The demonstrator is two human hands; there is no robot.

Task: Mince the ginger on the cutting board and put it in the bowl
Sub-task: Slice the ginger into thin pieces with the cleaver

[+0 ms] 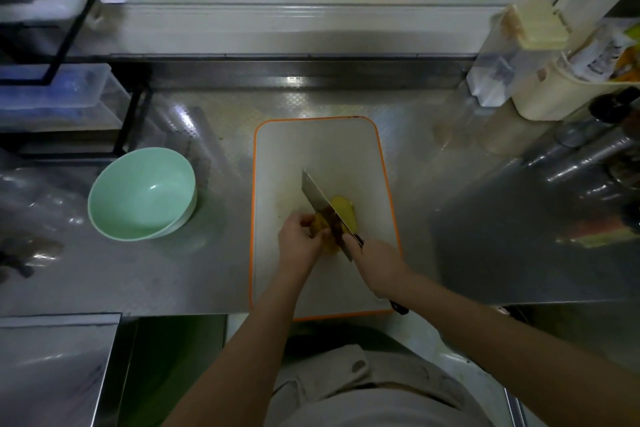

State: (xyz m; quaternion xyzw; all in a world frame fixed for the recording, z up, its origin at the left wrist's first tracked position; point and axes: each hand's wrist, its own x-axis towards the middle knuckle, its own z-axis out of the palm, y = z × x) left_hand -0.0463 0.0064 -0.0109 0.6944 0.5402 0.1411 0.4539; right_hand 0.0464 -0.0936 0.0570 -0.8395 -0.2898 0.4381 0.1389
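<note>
Gripping the cleaver handle, the right hand hides most of it; the blade covers part of the ginger on the cutting board. The left hand pinches the ginger's near end. The green bowl sits well left.

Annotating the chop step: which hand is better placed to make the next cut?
Right. The right hand grips the cleaver, blade across the ginger on the cutting board. The left hand holds the ginger beside the blade, so it likely just steadies.

Steel counter: cutting board, bowl.
</note>
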